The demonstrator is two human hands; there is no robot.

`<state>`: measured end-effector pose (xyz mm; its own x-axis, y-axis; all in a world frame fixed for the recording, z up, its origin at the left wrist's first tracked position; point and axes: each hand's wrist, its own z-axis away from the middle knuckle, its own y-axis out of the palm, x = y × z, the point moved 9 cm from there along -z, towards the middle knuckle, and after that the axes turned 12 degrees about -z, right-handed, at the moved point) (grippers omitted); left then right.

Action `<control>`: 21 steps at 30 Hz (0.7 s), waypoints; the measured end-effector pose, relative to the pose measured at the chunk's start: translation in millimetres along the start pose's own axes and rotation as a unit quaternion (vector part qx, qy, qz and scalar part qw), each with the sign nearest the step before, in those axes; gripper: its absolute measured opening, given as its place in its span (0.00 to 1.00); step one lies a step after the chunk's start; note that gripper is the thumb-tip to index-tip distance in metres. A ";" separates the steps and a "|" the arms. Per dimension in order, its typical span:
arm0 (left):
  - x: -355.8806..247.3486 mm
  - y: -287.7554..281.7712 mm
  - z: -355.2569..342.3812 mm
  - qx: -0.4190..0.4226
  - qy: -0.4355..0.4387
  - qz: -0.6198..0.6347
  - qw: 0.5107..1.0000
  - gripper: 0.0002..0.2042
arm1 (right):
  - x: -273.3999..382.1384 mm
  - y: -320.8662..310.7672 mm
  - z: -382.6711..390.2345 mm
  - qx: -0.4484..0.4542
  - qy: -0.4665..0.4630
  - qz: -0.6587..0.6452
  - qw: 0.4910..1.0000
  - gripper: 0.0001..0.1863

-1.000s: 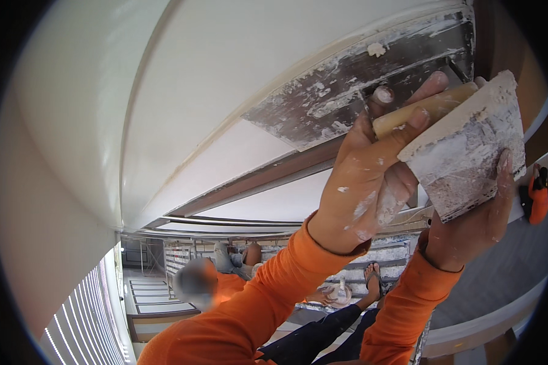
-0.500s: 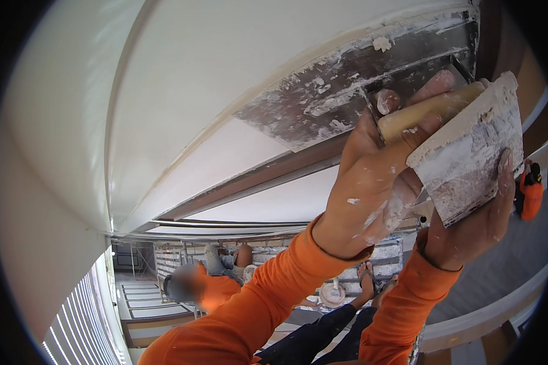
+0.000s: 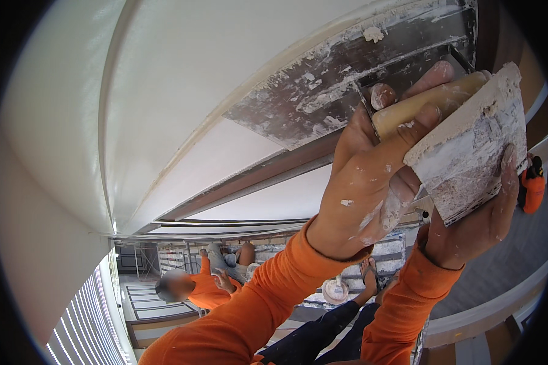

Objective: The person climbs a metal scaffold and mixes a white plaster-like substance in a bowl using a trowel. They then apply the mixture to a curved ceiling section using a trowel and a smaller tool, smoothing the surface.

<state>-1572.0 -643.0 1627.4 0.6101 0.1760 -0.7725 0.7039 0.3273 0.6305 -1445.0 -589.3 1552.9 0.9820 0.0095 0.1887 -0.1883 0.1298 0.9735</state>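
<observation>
paste (image 3: 373, 34) sticks to the trowel (image 3: 274, 106), which is up high in front of you with its handle side facing you. your left hand (image 3: 359, 179) curls round its handle (image 3: 441, 98), likely so the wide plate won't tip. your right hand (image 3: 469, 231) grips the scraper (image 3: 472, 143) close by, one finger flat along it, maybe to keep it steady.

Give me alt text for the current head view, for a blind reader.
The person's left hand grips the pale yellow cylindrical handle of a dark rectangular trowel; their right hand holds a flat, whitish paste-coated scraper. A co-worker in orange appears at lower left.
</observation>
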 end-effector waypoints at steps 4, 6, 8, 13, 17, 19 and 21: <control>0.6 3.7 -6.8 0.074 0.003 -0.005 0.997 0.16 | 5.5 -5.6 -1.2 -0.014 -0.030 0.030 0.999 0.25; 3.0 0.2 -7.6 0.058 -0.004 -0.023 0.998 0.17 | 4.9 -2.5 0.0 -0.018 -0.020 0.030 0.999 0.25; 2.8 -0.6 -7.3 0.053 -0.002 -0.031 0.998 0.18 | 6.9 -3.1 1.1 -0.021 -0.033 0.047 0.998 0.24; 0.0 2.6 -6.6 0.071 0.006 -0.020 0.997 0.19 | 1.1 1.0 3.3 -0.009 0.010 0.018 1.000 0.23; 0.2 -1.6 -5.4 0.037 0.005 -0.033 0.999 0.19 | 4.2 3.9 3.1 -0.021 -0.021 0.051 0.998 0.22; 1.0 -2.7 -6.5 0.026 0.014 -0.033 0.999 0.20 | 6.5 4.2 3.4 -0.019 -0.035 0.055 0.998 0.21; 1.3 1.0 -6.4 0.050 -0.004 -0.024 0.998 0.20 | 13.5 3.4 7.0 0.009 -0.097 0.147 0.984 0.21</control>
<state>-1572.9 -636.5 1626.6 0.5782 0.1541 -0.8012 0.7643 0.2413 0.5980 -1432.5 -595.7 1559.7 0.8641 -0.1449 0.4820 -0.4661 0.1310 0.8750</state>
